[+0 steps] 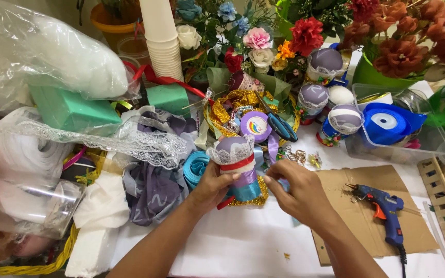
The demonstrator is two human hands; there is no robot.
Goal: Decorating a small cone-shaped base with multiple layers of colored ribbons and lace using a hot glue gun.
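My left hand [209,188] grips a decorated cup ornament [235,164] with a lilac foam dome, white lace rim and bands of red, lilac and blue ribbon. It is held tilted over the white table. My right hand [297,190] pinches at the ribbon on the ornament's lower right side, fingertips touching it. A gold tinsel trim [251,200] hangs under the ornament.
A blue glue gun [383,210] lies on brown cardboard [356,190] to the right. Finished lilac ornaments [325,98], scissors [279,123], ribbon rolls [256,126], fabric [153,180], paper cups [163,41], artificial flowers [305,33] and a plastic tub [387,128] crowd the back and left.
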